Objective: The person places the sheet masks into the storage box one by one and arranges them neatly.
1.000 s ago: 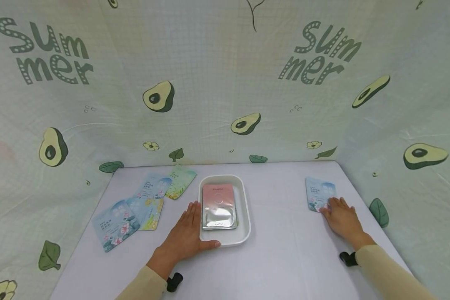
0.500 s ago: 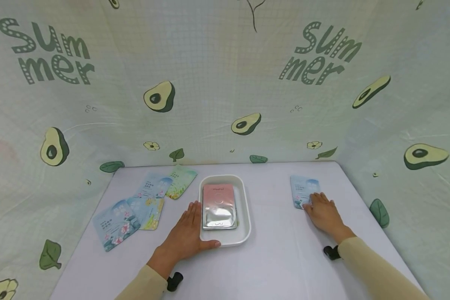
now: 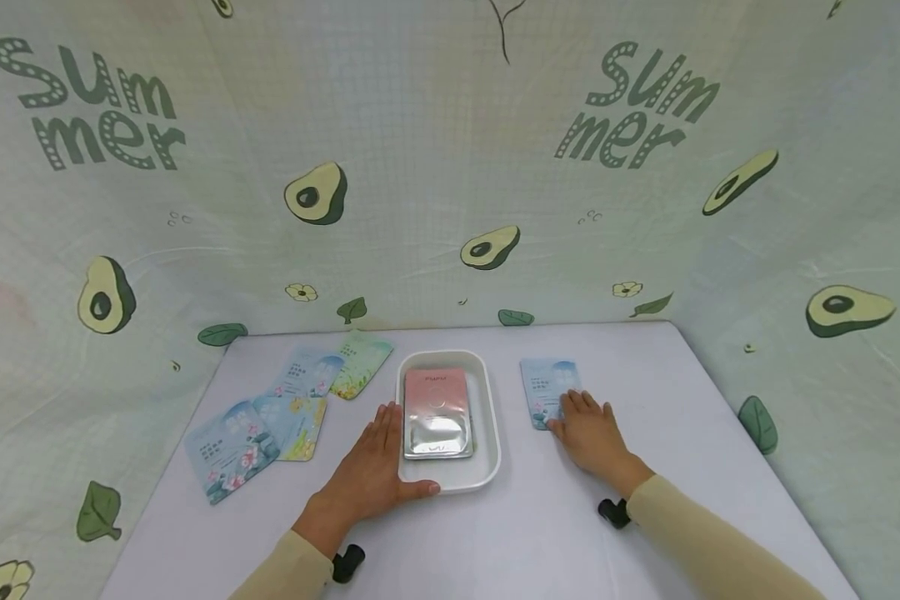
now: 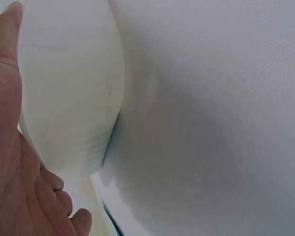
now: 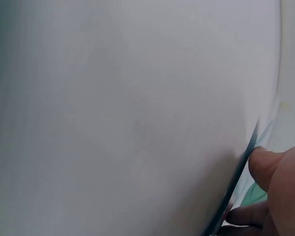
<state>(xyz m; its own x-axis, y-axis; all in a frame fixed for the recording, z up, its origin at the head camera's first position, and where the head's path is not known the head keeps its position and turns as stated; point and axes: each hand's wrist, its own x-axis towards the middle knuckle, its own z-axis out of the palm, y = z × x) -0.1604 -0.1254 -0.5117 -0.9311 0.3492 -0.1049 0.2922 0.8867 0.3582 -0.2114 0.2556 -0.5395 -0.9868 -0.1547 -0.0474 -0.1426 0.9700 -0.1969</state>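
In the head view my left hand (image 3: pixel 367 467) rests against the near left corner of a white tray (image 3: pixel 487 450). Its fingers lie straight along the tray's left wall and the thumb stretches across the near rim. A pink and silver face mask sachet (image 3: pixel 437 400) lies in the tray, with the edge of another just showing beneath it. To the right of the tray, my right hand (image 3: pixel 596 437) holds a pale blue face mask sachet (image 3: pixel 546 390) at its near right corner. The right wrist view shows the thumb (image 5: pixel 265 164) at the sachet's dark edge; part of the grip is hidden.
Several blue and green sachets overlap at the table's left side, among them a blue flowered one (image 3: pixel 232 450) and a green one (image 3: pixel 360 362). A patterned curtain (image 3: pixel 420 125) closes off the back and sides of the white table (image 3: pixel 525 533).
My right hand has moved leftward with the blue sachet, from the table's right side to a spot near the tray. My left hand and the tray have stayed put.
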